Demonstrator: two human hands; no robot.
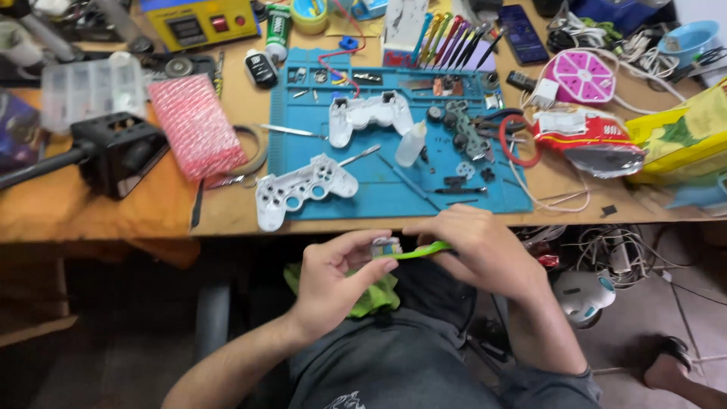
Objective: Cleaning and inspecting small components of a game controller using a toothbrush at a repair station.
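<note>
Below the table's front edge, over my lap, my left hand (338,274) pinches a small white and grey part (385,245) between thumb and fingers. My right hand (475,250) grips a thin green-handled tool (413,252), likely a brush, whose end lies against that part. A green cloth (375,298) rests on my lap under the left hand. On the blue work mat (394,178) lie two white game controller shell halves, one at the front left (301,187) and one further back (369,114).
A small white squeeze bottle (411,143), tweezers, screws and dark small parts lie on the mat. A pink bubble-wrap packet (195,125), a black box-shaped device (121,154), a yellow unit (201,20), a pink power strip (584,76) and bags crowd the wooden table (91,216). Cables hang below right.
</note>
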